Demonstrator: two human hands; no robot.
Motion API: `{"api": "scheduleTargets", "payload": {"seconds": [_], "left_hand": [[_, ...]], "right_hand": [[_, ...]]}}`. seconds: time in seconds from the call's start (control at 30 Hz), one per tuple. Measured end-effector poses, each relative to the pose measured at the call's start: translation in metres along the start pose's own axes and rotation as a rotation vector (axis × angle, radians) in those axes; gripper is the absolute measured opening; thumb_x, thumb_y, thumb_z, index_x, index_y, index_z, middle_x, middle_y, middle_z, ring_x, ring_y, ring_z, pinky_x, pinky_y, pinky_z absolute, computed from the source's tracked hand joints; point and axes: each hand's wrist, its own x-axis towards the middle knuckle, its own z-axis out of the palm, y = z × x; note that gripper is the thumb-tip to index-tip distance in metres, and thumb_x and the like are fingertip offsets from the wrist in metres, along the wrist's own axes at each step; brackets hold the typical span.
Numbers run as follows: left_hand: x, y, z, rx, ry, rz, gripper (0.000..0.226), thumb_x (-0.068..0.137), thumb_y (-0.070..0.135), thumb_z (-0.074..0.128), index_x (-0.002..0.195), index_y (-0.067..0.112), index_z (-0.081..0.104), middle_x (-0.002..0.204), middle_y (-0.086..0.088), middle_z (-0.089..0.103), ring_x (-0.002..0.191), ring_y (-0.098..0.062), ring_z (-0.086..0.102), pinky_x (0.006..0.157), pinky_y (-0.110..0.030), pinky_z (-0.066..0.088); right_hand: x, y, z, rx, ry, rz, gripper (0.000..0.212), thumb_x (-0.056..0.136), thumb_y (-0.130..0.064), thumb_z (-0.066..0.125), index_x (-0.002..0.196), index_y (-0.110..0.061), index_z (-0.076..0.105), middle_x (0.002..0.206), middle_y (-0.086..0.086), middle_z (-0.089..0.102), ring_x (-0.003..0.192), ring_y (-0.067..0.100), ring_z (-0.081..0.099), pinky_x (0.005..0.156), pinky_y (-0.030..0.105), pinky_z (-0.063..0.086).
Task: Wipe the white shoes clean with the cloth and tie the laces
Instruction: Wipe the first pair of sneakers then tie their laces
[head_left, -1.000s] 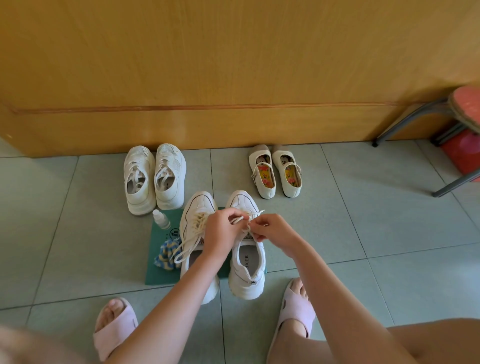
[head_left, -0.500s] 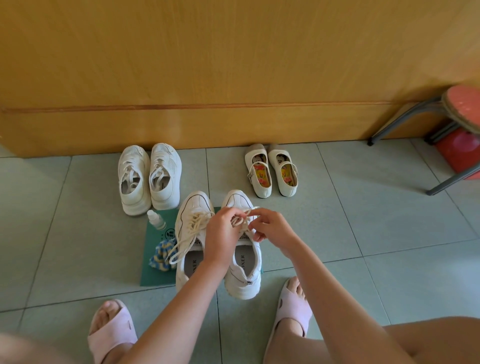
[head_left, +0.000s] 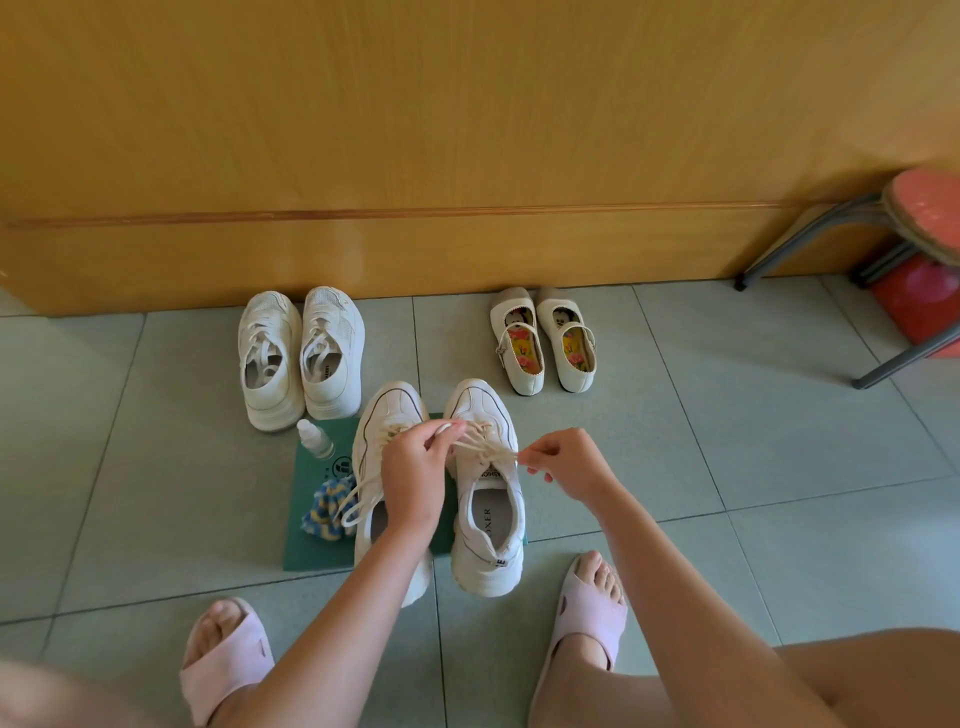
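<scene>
Bow time!
Your left hand (head_left: 415, 470) and right hand (head_left: 569, 462) pinch the limp laces (head_left: 480, 441); grip close to the shoe (head_left: 488, 540).

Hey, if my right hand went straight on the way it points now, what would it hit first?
Probably the laces of the sneaker being tied: the right hand pinches a lace end and points left at them, with the left hand just beyond. Its height above the sneaker is unclear.

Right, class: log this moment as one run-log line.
phase: tying laces | left hand: pinches laces | right hand: pinches laces | other shoe: untied
</scene>
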Motion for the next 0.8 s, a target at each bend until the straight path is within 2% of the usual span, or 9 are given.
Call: {"api": "scheduleTargets", "payload": {"seconds": [0.13,0.3,0.53,0.67,0.8], "left_hand": [[-0.002,-0.006,-0.008,-0.122,0.005,-0.143,0.016,0.092,0.016,0.059,0.087,0.009,0.072,0.076,-0.003,0.073,0.065,-0.013,0.071,0.044,-0.026,0.052],[-0.005,-0.009,-0.014,-0.304,0.005,-0.271,0.016,0.092,0.008,0.057,0.087,0.001,0.070,0.075,-0.013,0.072,0.066,-0.021,0.072,0.057,-0.025,0.057],[-0.011,-0.009,-0.015,-0.302,0.024,-0.285,0.014,0.093,0.007,0.056,0.091,0.001,0.069,0.076,-0.014,0.072,0.068,-0.021,0.072,0.059,-0.023,0.057],[-0.010,-0.009,-0.018,-0.258,0.033,-0.291,0.017,0.093,0.009,0.056,0.093,-0.001,0.069,0.076,-0.012,0.072,0.067,-0.020,0.072,0.061,-0.027,0.058],[-0.012,-0.004,-0.018,-0.181,0.040,-0.243,0.016,0.093,0.008,0.055,0.092,0.001,0.070,0.071,-0.007,0.071,0.063,-0.013,0.071,0.056,-0.021,0.056]], "right_hand": [[-0.003,0.002,-0.009,-0.042,-0.029,0.058,0.018,0.086,-0.022,0.066,0.087,-0.005,0.073,0.067,-0.006,0.063,0.053,0.006,0.046,0.045,0.014,0.037],[-0.003,0.002,-0.012,-0.129,0.006,0.095,0.016,0.086,-0.021,0.066,0.083,-0.006,0.072,0.069,-0.003,0.065,0.056,0.009,0.050,0.059,0.023,0.048],[-0.005,-0.001,-0.007,-0.312,0.149,0.085,0.017,0.089,-0.021,0.062,0.085,-0.007,0.070,0.080,0.002,0.069,0.067,0.015,0.063,0.065,0.030,0.055],[-0.006,-0.005,-0.004,-0.372,0.178,0.090,0.017,0.091,-0.020,0.060,0.087,-0.006,0.068,0.080,0.001,0.065,0.071,0.017,0.063,0.068,0.032,0.055],[-0.008,-0.004,-0.003,-0.366,0.197,0.104,0.016,0.091,-0.019,0.059,0.087,-0.006,0.067,0.080,0.001,0.065,0.070,0.017,0.062,0.065,0.030,0.052]]}}
